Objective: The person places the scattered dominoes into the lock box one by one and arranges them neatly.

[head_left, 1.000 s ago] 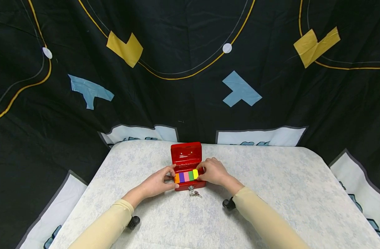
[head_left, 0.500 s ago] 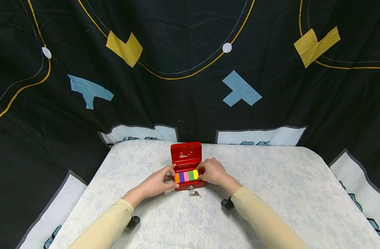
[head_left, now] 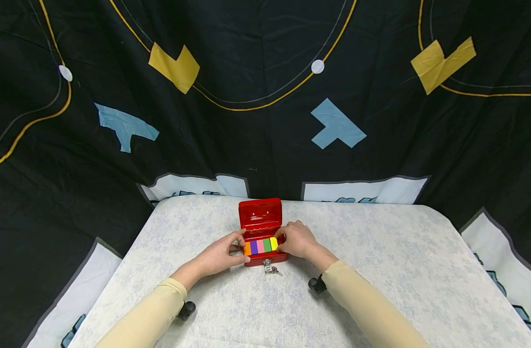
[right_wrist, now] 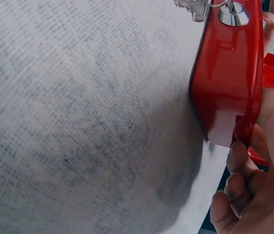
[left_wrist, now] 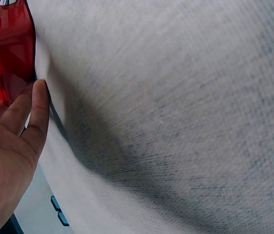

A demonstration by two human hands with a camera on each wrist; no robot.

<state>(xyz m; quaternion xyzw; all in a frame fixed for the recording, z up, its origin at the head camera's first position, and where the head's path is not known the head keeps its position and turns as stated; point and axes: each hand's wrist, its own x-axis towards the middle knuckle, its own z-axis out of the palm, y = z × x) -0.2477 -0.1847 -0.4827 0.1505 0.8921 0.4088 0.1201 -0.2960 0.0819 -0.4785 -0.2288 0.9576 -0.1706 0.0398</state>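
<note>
A red cash box (head_left: 266, 260) stands with its lid (head_left: 260, 212) raised, its lock and keys (head_left: 271, 268) facing me. Inside lies a row of coloured blocks: orange (head_left: 247, 249), purple (head_left: 254, 247), pink (head_left: 260, 246), green (head_left: 267, 245) and yellow (head_left: 274, 244). My left hand (head_left: 222, 252) holds the box's left end, thumb at the front corner and fingers along the side wall. At the right end, my right hand (head_left: 299, 239) reaches over the rim, thumb and index finger pinching the yellow block. Its other fingers curl beside the box's outer wall in the right wrist view.
A pale patterned cloth (head_left: 369, 270) covers the table. Dark fabric (head_left: 265, 145) with taped shapes hangs behind it. A black wrist device (head_left: 186, 311) sits under the left sleeve, another (head_left: 317, 284) under the right.
The yellow block has shifted very slightly toward me and settled beside the green one. My right forearm has moved a little to the left. The left hand and box have stayed put.
</note>
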